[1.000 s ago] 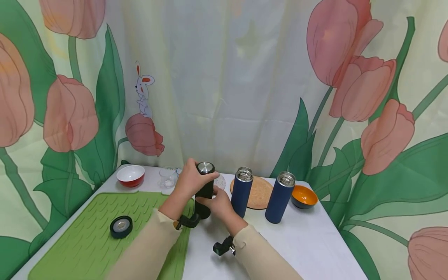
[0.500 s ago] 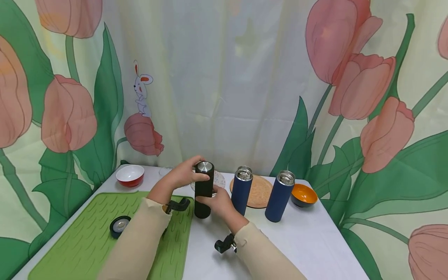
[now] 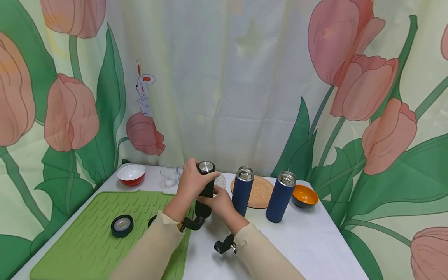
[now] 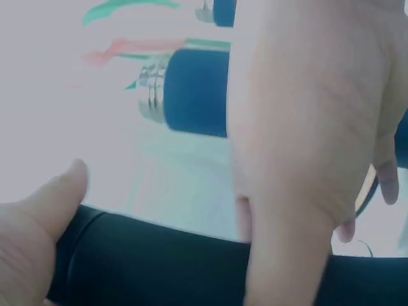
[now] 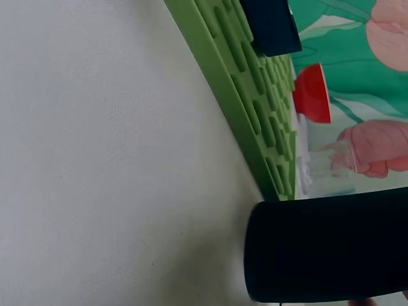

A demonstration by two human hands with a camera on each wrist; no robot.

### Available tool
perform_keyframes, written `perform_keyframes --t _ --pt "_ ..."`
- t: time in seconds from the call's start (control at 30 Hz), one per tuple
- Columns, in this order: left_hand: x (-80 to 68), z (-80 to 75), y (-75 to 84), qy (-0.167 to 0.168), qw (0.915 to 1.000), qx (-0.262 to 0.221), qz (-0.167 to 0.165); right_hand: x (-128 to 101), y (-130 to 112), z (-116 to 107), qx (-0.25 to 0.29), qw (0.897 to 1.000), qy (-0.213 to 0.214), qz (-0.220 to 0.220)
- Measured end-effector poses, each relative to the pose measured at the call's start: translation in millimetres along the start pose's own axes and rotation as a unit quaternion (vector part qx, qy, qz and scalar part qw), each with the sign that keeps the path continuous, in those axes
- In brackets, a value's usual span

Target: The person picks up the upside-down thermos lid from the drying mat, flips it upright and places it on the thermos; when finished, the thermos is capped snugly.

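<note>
Here the black flask (image 3: pixel 205 190) stands upright on the white tabletop (image 3: pixel 308 245), just beside the right edge of the green mat (image 3: pixel 87 241). The left hand (image 3: pixel 193 181) is curled around the flask's upper part, under its silver cap, and the right hand (image 3: pixel 217 202) grips the flask's lower body. Right of the black flask stand two blue flasks (image 3: pixel 242 190) without lids, near a cork coaster (image 3: pixel 260 191). Left of the flask, a dark lid (image 3: pixel 121 225) lies on the mat; a red bowl (image 3: pixel 131 174) is behind it
</note>
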State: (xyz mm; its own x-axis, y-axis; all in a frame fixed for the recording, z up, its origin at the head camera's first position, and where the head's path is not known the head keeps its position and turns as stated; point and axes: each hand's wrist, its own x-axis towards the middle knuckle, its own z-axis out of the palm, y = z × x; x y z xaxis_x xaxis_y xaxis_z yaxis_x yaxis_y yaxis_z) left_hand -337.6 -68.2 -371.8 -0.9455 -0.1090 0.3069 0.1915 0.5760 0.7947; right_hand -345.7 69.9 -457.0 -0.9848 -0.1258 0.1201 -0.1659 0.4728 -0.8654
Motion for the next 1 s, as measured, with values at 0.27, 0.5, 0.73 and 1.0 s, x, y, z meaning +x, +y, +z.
perform_keyframes --t 0.27,0.5,0.73,1.0 --pt "14.0 -16.5 -11.5 -0.102 0.9911 0.034 0.079 -1.8 -1.6 -4.3 -0.005 1.000 -0.003 0.005" --pt "31.6 -36.0 -16.7 -0.227 0.9661 0.004 0.123 -0.3 -2.1 -3.3 -0.007 1.000 -0.003 0.000" --pt "18.1 -22.1 -11.9 -0.157 0.9835 0.019 0.088 -4.5 1.0 -1.5 0.002 1.000 -0.003 0.011" --pt "0.6 0.7 -4.6 -0.015 0.9965 0.073 0.039 -2.6 -1.4 -2.9 0.009 1.000 0.000 0.005"
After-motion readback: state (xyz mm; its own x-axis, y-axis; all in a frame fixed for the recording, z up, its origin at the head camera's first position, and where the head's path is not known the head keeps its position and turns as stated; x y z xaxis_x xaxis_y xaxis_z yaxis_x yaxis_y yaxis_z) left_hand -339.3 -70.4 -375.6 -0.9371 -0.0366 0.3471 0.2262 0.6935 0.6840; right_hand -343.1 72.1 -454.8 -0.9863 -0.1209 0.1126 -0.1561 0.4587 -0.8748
